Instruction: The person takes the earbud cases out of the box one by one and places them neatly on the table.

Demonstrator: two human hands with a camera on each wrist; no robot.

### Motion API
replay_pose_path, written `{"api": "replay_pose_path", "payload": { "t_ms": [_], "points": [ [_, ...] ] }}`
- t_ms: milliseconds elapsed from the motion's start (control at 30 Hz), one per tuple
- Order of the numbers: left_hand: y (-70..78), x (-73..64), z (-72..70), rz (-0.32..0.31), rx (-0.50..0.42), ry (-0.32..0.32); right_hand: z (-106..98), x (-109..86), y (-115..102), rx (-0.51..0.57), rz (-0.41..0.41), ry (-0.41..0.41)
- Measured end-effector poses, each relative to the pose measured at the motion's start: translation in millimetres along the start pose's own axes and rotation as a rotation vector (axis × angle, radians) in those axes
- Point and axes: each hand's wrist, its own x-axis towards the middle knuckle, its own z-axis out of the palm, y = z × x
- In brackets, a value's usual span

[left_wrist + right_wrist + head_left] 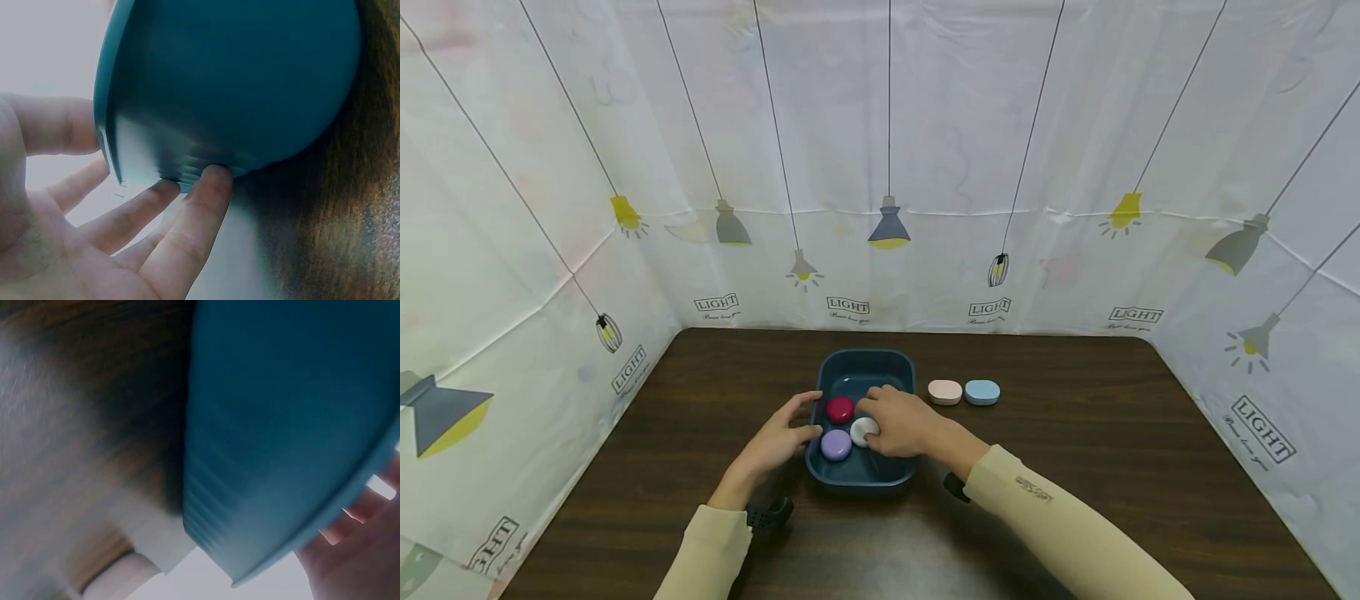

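Observation:
A dark teal rectangular bin [880, 477] stands on the table. Inside its left half lie a crimson round, puck-like piece [840, 409], a lavender one [836, 445] and a white one [862, 431]. My right hand [901, 421] reaches over the right rim and pinches the white piece, its thumb on the near side; the fingertips are partly hidden. At the left rim, my left hand [778, 437] grips the bin's wall. The left wrist view shows its fingers [200, 219] against the outer wall, while the thumb goes behind the rim.
To the right of the bin, a pale pink oval piece [945, 392] and a light blue oval piece [982, 392] lie side by side on the dark wooden table [1075, 467]. A white curtain [955, 150] printed with lamps surrounds the table at the back and sides.

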Motion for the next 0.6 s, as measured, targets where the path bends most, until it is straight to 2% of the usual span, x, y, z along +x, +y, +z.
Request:
{"api": "replay_pose_path", "payload": {
  "t_ms": [167, 600],
  "points": [
    [-1.9, 0.9, -0.1, 0.002, -0.001, 0.0, 7, 6.7, 0, 0.0, 0.024, -0.051],
    [-3.6, 1.8, -0.6, 0.01, -0.012, -0.008, 12, 18.6, -3, 0.018, 0.026, -0.13]
  ]
}}
